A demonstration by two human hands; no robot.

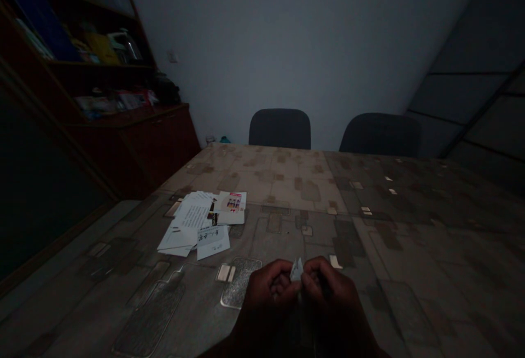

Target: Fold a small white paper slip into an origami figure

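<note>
Close together over the near edge of the table, my left hand (pixel 275 284) and my right hand (pixel 324 284) pinch a small folded piece of white paper (pixel 296 269) between them. Only its pointed top shows above the fingers; the lower part is hidden by my hands. Left of my hands lies a loose pile of white cards and papers (pixel 192 216), some bearing print. One card with handwriting (pixel 213 239) sits at the near side of the pile, and a card with a coloured picture (pixel 232 203) is at its far right.
A patterned cloth covers the table (pixel 287 183). Beyond the far edge stand two dark chairs, a left chair (pixel 280 128) and a right chair (pixel 379 133), before a pale wall. A wooden cabinet (pixel 139 145) with filled shelves is at the left. The room is dim.
</note>
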